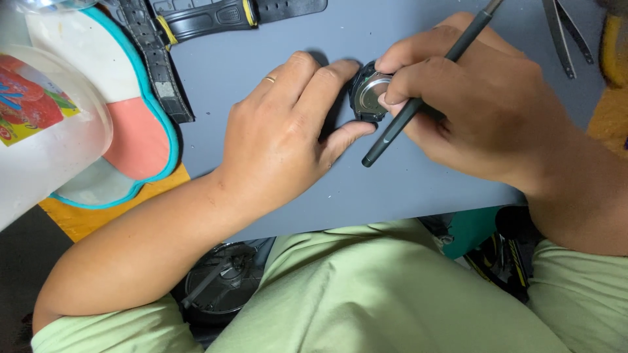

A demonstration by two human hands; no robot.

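A black watch case (365, 98) lies face down on a grey mat (275, 39), its round metal back showing. My left hand (281, 134) steadies it, with fingers on its left side and the thumb below it. A ring sits on one finger. My right hand (468, 98) covers the case's right side. Its fingertips press on the metal back while it grips a long dark tool (418, 98) that runs diagonally from the upper right to a tip below the case.
Black watch straps (196, 19) lie at the mat's top left. A clear plastic container (39, 117) and a teal-edged pad (140, 131) sit at left. Metal tweezers (566, 33) rest at the top right. A round dark object (222, 281) lies below the table, beside my green-clad legs.
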